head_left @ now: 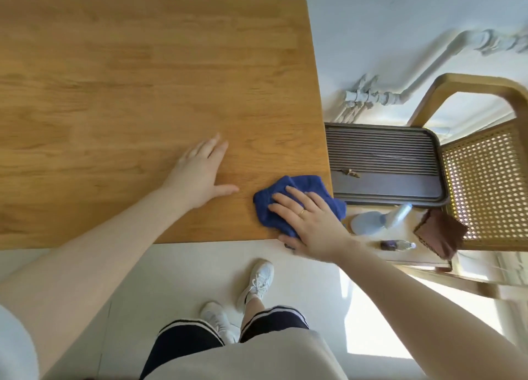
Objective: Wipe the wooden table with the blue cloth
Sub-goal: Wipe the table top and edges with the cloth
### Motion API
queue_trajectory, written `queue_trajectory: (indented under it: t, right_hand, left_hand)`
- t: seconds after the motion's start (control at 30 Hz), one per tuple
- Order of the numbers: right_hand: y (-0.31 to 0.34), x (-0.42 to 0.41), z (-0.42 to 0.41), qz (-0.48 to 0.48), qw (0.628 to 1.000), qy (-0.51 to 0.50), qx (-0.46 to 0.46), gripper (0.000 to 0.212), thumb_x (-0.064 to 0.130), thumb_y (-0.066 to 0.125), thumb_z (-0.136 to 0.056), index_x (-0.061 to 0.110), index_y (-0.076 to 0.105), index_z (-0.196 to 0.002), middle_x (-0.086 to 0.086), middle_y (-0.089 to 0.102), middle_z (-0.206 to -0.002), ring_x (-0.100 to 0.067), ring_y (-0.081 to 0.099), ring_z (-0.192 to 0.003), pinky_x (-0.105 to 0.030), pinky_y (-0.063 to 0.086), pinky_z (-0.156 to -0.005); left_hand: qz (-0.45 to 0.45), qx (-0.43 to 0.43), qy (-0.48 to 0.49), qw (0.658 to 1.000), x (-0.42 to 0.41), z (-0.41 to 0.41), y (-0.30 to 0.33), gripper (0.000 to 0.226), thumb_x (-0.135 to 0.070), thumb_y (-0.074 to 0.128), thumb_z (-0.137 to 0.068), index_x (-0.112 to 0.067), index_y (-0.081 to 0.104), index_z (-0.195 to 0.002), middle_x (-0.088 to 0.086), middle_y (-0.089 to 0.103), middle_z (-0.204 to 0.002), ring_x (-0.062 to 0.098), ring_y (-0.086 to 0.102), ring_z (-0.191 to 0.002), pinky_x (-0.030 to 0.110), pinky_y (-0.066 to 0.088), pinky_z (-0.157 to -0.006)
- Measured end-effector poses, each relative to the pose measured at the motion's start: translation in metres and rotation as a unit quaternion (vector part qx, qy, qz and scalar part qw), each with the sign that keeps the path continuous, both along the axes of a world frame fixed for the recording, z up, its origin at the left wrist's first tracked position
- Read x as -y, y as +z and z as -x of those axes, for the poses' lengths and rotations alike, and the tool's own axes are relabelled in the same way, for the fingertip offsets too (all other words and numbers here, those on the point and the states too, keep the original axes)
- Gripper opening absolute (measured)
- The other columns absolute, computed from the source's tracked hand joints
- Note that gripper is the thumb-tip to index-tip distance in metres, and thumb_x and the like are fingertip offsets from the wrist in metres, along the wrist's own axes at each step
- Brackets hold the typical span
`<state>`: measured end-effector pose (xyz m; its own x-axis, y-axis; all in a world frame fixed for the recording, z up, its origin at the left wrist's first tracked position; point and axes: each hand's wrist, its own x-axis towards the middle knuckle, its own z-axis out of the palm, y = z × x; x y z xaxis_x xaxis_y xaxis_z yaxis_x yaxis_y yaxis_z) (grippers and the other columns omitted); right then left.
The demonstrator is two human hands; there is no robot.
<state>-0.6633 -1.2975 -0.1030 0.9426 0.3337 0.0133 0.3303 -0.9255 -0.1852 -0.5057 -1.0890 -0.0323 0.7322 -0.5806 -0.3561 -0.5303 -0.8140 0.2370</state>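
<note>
No writing, brand mark or label can be read anywhere in the frame; the small bottle (pixel 397 245) lying at the right has a dark patch on it, too blurred to make out.

The blue cloth (pixel 297 201) is a deep royal blue, soft and nappy like a towel, bunched into a rumpled pad with folds showing along its upper edge. It lies on the wooden table (pixel 143 94) at the table's lower right corner — right of centre in the frame — with one flap hanging just past the table's right edge. The right hand (pixel 311 225) lies flat on top of it, fingers spread and pressing down rather than curled around it, a ring on one finger; the thumb sits at the table's near edge.

The left hand (pixel 203 174) rests open, palm down, on bare wood just to the left of the cloth, fingers extended toward the upper right, grasping nothing.

The tabletop is warm honey-coloured wood with visible plank grain, filling the upper left of the frame.

To the right, beside the table, a dark slatted tray (pixel 383 162) sits on a cane-backed chair (pixel 485 179), with a pale spray bottle (pixel 377 219) and a brown cloth (pixel 440 234) below it in the frame.
</note>
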Motion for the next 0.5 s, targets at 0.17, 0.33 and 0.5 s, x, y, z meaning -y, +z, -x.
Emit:
queue_trajectory:
  t: [0.17,0.33,0.5]
  right_hand:
    - [0.007,-0.024,-0.076,0.002,0.981,-0.196,-0.006,0.065,0.058,0.038,-0.085,0.018,0.042,-0.136,-0.005,0.042,-0.144,-0.035,0.030,-0.136,-0.057,0.026,-0.107]
    - [0.005,-0.099,-0.039,0.007,0.986,-0.164,-0.016,0.063,0.057,0.029,-0.087,0.019,0.041,-0.137,-0.002,0.040,-0.146,-0.033,0.028,-0.137,-0.057,0.018,-0.108]
    - [0.007,-0.110,-0.032,0.023,0.994,-0.108,-0.024,0.054,0.051,0.036,-0.085,0.021,0.051,-0.128,0.000,0.052,-0.137,-0.030,0.045,-0.128,-0.057,0.035,-0.100]
  left_hand:
    - [-0.048,-0.029,0.025,0.998,-0.065,0.027,0.005,0.093,-0.057,0.054,-0.082,-0.019,0.003,-0.150,0.001,-0.007,-0.158,0.021,0.000,-0.144,0.038,0.008,-0.116]
    - [-0.058,-0.028,0.030,0.997,-0.111,0.047,0.002,0.084,-0.052,0.052,-0.086,-0.025,0.004,-0.149,0.002,-0.001,-0.158,0.024,0.007,-0.144,0.038,0.013,-0.115]
    - [-0.117,-0.026,0.055,0.991,-0.128,0.048,-0.014,0.100,-0.067,0.048,-0.079,-0.018,-0.004,-0.149,0.005,-0.015,-0.157,0.022,-0.004,-0.145,0.037,0.004,-0.116]
